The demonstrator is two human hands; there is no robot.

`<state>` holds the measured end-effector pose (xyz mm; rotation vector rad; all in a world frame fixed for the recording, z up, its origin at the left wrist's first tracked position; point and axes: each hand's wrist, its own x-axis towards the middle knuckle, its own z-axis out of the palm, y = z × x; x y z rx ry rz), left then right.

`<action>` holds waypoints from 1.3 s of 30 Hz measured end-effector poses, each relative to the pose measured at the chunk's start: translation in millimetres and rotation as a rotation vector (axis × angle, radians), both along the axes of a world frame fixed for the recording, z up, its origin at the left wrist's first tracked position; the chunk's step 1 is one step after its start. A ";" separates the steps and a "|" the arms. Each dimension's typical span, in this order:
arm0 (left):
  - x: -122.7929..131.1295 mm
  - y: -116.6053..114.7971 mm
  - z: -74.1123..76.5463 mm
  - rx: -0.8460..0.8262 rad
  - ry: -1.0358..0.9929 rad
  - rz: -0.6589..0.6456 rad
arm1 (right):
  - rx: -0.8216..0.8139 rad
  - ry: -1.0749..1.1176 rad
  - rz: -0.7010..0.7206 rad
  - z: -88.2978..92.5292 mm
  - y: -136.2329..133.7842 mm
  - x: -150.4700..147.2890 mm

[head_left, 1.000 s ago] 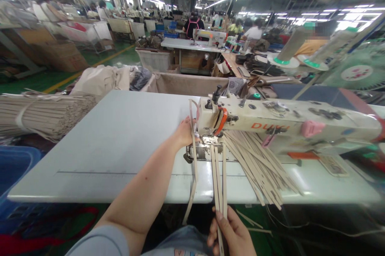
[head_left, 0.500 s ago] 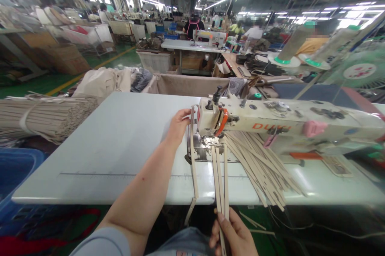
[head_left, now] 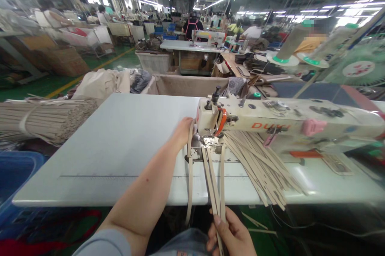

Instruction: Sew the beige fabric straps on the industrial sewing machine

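My left hand [head_left: 184, 131] is beside the needle end of a white sewing machine [head_left: 246, 117], its fingers mostly hidden behind a beige strip [head_left: 190, 176] and the machine head. That strip hangs down over the table's front edge. Low in the view, my right hand [head_left: 230, 230] pinches several narrow beige strips [head_left: 213, 180] between thumb and fingers. Their far ends lie at the metal needle plate [head_left: 211, 141]. A fanned pile of loose beige strips [head_left: 261, 164] rests under the machine arm, right of the needle.
The white table [head_left: 120, 140] has a ruler line along its front. At the left are a tied bundle of strips [head_left: 45, 117] and a blue basket [head_left: 21, 168]. Behind stands a fabric-lined bin [head_left: 186, 85]. Thread cones [head_left: 288, 47] rise at the right; people sit farther back.
My left hand has moved slightly down and its fingers have gone behind the strip. The strips in my right hand have shifted a little left at the needle plate.
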<state>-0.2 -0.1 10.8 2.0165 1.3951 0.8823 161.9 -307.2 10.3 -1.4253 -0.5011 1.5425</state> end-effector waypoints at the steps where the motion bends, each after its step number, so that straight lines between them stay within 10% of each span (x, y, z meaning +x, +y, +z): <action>1: 2.3 0.3 -2.8 0.039 0.007 -0.055 | 0.002 0.002 0.005 0.1 0.4 -0.4; 39: 21.5 -9.9 -2.0 -0.044 -0.148 0.022 | 0.036 -0.028 -0.092 13.3 27.3 -17.6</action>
